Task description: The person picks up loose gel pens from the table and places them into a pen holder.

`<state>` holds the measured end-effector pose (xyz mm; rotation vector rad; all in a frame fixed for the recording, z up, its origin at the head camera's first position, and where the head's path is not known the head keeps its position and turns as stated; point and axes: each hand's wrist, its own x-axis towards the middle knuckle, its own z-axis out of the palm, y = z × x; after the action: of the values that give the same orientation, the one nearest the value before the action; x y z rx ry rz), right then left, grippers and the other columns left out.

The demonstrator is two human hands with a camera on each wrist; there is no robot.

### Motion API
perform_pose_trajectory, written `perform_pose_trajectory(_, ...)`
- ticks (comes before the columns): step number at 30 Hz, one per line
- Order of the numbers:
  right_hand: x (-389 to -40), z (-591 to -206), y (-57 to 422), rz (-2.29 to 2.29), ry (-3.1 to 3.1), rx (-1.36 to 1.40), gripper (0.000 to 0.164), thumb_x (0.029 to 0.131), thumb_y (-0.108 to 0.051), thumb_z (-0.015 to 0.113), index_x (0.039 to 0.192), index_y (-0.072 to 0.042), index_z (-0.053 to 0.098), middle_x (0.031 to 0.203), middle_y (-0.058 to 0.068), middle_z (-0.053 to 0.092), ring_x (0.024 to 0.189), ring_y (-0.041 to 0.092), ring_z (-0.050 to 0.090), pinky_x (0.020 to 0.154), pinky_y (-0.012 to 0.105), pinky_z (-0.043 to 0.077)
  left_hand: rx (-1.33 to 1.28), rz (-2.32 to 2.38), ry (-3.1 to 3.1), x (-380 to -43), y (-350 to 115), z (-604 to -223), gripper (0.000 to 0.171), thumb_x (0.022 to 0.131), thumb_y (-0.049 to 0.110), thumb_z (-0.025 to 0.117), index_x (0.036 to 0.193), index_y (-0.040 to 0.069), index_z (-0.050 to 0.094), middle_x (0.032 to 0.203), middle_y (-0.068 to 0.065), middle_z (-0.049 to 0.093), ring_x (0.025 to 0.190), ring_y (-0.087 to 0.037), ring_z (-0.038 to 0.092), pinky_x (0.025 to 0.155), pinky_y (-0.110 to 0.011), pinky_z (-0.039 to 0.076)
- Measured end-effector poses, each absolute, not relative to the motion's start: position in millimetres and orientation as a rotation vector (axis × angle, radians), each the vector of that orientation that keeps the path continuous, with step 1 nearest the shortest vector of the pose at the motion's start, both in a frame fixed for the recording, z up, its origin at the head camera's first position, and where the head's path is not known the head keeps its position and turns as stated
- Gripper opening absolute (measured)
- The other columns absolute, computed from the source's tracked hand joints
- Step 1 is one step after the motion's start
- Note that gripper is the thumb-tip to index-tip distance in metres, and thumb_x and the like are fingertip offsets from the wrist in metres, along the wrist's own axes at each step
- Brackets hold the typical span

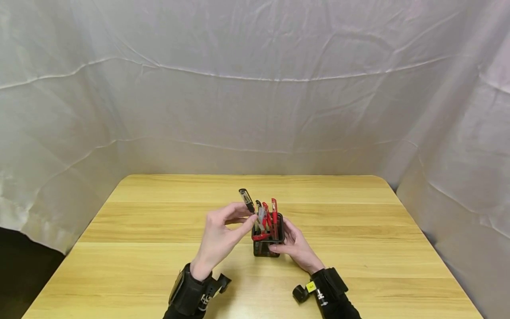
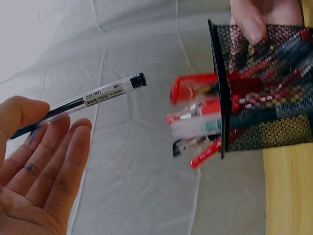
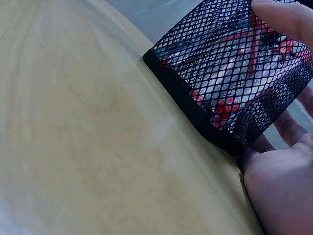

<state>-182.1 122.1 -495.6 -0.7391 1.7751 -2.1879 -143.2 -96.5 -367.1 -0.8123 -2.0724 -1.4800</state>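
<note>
My left hand (image 1: 219, 230) pinches a clear-barrelled pen with black ends (image 2: 105, 93) between thumb and fingers. In the left wrist view the pen slants, its printed label and black end facing the mouth of a black mesh pen holder (image 1: 266, 250) and apart from it. Several pens, mostly red with some black and clear ones, stand in the holder and stick out over its rim (image 2: 221, 88). My right hand (image 1: 296, 248) grips the holder's right side, thumb across the front wall and fingers behind. Through the mesh (image 3: 205, 54) in the right wrist view, red and white pen barrels show.
The holder stands around the middle of a light wooden table (image 1: 338, 221). Pale grey cloth (image 1: 255, 110) hangs behind the table and along both sides. Black wrist-worn cameras sit on both forearms, the right one (image 1: 300, 293) low over the tabletop.
</note>
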Motion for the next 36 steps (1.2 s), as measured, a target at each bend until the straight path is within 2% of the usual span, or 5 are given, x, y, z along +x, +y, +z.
perform_pose_trajectory(11, -181, -494, 123, -2.189, 1.756, -0.739, 0.081, 0.073, 0.000, 0.068, 0.140, -0.008, 0.023, 0.144, 0.011, 0.029, 0.131, 0.016, 0.034, 0.104, 0.019, 0.032, -0.812, -1.471, -2.152, -142, -84, -371, 0.017, 0.083, 0.017, 0.062, 0.098, 0.010, 0.063, 0.092, -0.005, 0.067, 0.081, -0.010, 0.064, 0.069, -0.020, 0.053)
perform_pose_trajectory(18, -181, -494, 123, -2.192, 1.751, -0.731, 0.081, 0.073, 0.001, 0.068, 0.140, -0.008, 0.023, 0.144, 0.011, 0.030, 0.130, 0.017, 0.035, 0.104, 0.020, 0.032, -0.767, -1.347, -2.232, -145, -79, -379, 0.020, 0.080, 0.019, 0.066, 0.099, 0.014, 0.064, 0.090, 0.000, 0.067, 0.085, -0.008, 0.062, 0.074, -0.025, 0.053)
perform_pose_trajectory(25, -179, -495, 122, -2.199, 1.742, -0.747, 0.079, 0.074, 0.003, 0.066, 0.140, -0.007, 0.024, 0.143, 0.012, 0.031, 0.129, 0.017, 0.036, 0.104, 0.020, 0.032, -0.763, -1.184, -2.303, -146, -76, -385, 0.018, 0.077, 0.018, 0.069, 0.095, 0.015, 0.065, 0.081, 0.004, 0.068, 0.076, -0.006, 0.061, 0.068, -0.027, 0.050)
perform_pose_trajectory(31, -179, -495, 120, -2.204, 1.720, -0.775, 0.077, 0.074, 0.003, 0.066, 0.139, -0.006, 0.024, 0.142, 0.013, 0.033, 0.129, 0.019, 0.036, 0.104, 0.021, 0.032, -0.708, -1.093, -2.410, -143, -75, -385, 0.018, 0.075, 0.020, 0.070, 0.093, 0.018, 0.066, 0.080, 0.009, 0.068, 0.078, -0.005, 0.059, 0.068, -0.023, 0.045)
perform_pose_trajectory(36, -179, -495, 120, -2.197, 1.716, -0.752, 0.079, 0.074, 0.002, 0.067, 0.140, -0.007, 0.023, 0.143, 0.013, 0.031, 0.130, 0.018, 0.035, 0.104, 0.020, 0.031, -0.643, -1.007, -2.589, -141, -78, -386, 0.019, 0.077, 0.030, 0.068, 0.093, 0.021, 0.067, 0.085, 0.010, 0.067, 0.080, -0.007, 0.057, 0.068, -0.020, 0.041)
